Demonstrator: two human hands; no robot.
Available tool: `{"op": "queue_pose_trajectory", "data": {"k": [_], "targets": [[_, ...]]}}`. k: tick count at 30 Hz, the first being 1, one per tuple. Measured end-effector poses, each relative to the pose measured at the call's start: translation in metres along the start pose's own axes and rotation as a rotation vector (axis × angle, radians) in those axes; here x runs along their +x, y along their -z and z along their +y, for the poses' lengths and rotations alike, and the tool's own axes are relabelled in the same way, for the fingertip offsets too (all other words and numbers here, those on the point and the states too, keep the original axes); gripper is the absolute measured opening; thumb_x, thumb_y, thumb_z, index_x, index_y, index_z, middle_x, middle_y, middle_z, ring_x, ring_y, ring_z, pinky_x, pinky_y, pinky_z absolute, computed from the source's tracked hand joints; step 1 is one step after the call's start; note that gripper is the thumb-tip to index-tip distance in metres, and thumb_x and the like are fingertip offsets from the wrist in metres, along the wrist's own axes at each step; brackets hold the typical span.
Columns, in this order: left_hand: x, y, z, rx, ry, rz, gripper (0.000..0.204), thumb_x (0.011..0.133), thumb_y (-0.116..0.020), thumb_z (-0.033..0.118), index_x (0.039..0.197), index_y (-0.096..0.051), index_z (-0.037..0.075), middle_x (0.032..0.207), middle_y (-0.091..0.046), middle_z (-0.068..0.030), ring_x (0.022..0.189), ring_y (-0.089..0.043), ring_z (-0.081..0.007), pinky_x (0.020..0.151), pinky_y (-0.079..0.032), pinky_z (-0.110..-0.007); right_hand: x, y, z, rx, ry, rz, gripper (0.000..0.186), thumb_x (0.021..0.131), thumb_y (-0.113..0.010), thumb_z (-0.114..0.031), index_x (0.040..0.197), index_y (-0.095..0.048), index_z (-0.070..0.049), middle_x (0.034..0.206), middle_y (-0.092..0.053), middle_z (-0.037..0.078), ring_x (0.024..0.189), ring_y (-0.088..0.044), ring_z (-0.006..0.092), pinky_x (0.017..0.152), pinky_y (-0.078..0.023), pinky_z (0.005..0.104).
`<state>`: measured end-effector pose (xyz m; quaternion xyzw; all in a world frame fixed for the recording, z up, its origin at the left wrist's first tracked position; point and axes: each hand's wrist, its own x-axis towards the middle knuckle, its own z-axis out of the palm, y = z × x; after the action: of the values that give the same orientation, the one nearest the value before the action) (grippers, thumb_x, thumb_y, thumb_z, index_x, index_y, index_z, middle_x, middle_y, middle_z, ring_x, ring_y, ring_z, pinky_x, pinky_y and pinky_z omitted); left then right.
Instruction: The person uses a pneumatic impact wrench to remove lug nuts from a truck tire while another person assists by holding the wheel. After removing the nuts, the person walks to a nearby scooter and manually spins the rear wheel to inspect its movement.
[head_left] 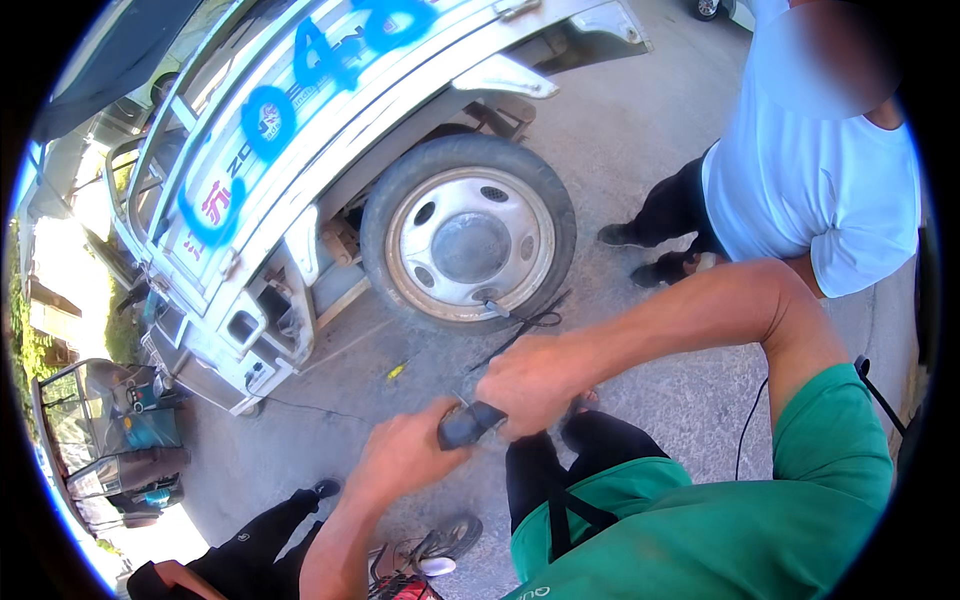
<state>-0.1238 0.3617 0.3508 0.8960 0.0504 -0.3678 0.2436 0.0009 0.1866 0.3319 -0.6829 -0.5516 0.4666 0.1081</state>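
Note:
Both of my hands are closed on a black handle (468, 425), which looks like the grip of a hand pump. My left hand (412, 452) wraps its left end and my right hand (530, 385) its right end; the rest of the tool is hidden below them. Just beyond stands a truck wheel (470, 245) with a black tyre and a whitish, worn rim. A small chuck (494, 308) sits at the lower part of the rim. From it a thin black hose (545, 319) loops down toward my right hand.
A white truck (330, 110) with blue spray-painted marks fills the upper left. Someone in a white shirt (810, 170) stands at the right. Another person in dark clothes (255, 550) is at the lower left, beside a small bike (430, 555). A three-wheeled vehicle (115, 430) stands farther left.

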Motion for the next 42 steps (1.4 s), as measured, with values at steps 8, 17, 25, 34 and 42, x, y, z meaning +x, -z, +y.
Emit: {"op": "queue_pose_trajectory", "data": {"k": [8, 17, 25, 34, 42], "targets": [[0.107, -0.222, -0.027, -0.01, 0.12, 0.037, 0.049, 0.083, -0.065, 0.047, 0.119, -0.063, 0.014, 0.09, -0.072, -0.0208, 0.088, -0.07, -0.0409, 0.079, -0.055, -0.051, 0.058, -0.202, 0.121, -0.127, -0.131, 0.052, 0.023, 0.078, -0.064, -0.024, 0.084, -0.073, -0.003, 0.082, -0.072, 0.021, 0.077, -0.072, 0.036, 0.069, -0.056, 0.0493], [0.198, -0.276, -0.067, 0.01, -0.03, -0.065, 0.058, 0.08, -0.071, 0.047, 0.121, -0.06, 0.008, 0.118, -0.066, -0.0245, 0.102, -0.067, -0.0407, 0.086, -0.053, -0.051, 0.088, -0.261, 0.187, -0.001, -0.358, 0.003, 0.025, 0.076, -0.068, -0.026, 0.088, -0.072, -0.005, 0.086, -0.072, 0.02, 0.084, -0.071, 0.0384, 0.072, -0.056, 0.0489], [0.021, -0.034, -0.032, -0.063, -0.037, -0.057, 0.062, 0.078, -0.076, 0.044, 0.13, -0.059, 0.015, 0.103, -0.07, -0.0221, 0.1, -0.067, -0.0398, 0.085, -0.053, -0.048, 0.015, -0.017, 0.003, 0.013, -0.071, -0.094, 0.029, 0.083, -0.066, -0.031, 0.091, -0.07, -0.004, 0.067, -0.071, 0.013, 0.063, -0.071, 0.0269, 0.06, -0.057, 0.0407], [0.101, -0.222, -0.059, -0.064, 0.059, -0.013, 0.048, 0.084, -0.065, 0.045, 0.12, -0.059, 0.014, 0.09, -0.072, -0.0213, 0.086, -0.07, -0.041, 0.077, -0.055, -0.052, 0.078, -0.2, 0.103, -0.126, -0.155, -0.101, 0.03, 0.079, -0.067, -0.027, 0.091, -0.073, -0.001, 0.086, -0.072, 0.022, 0.081, -0.072, 0.0363, 0.07, -0.057, 0.0474], [0.174, -0.278, -0.117, -0.008, 0.016, -0.052, 0.056, 0.081, -0.067, 0.046, 0.125, -0.057, 0.014, 0.1, -0.072, -0.0211, 0.094, -0.069, -0.0406, 0.082, -0.054, -0.052, 0.145, -0.272, 0.177, -0.023, -0.29, -0.042, 0.029, 0.079, -0.065, -0.028, 0.095, -0.074, -0.005, 0.089, -0.073, 0.021, 0.083, -0.072, 0.0376, 0.074, -0.057, 0.0485]]}}
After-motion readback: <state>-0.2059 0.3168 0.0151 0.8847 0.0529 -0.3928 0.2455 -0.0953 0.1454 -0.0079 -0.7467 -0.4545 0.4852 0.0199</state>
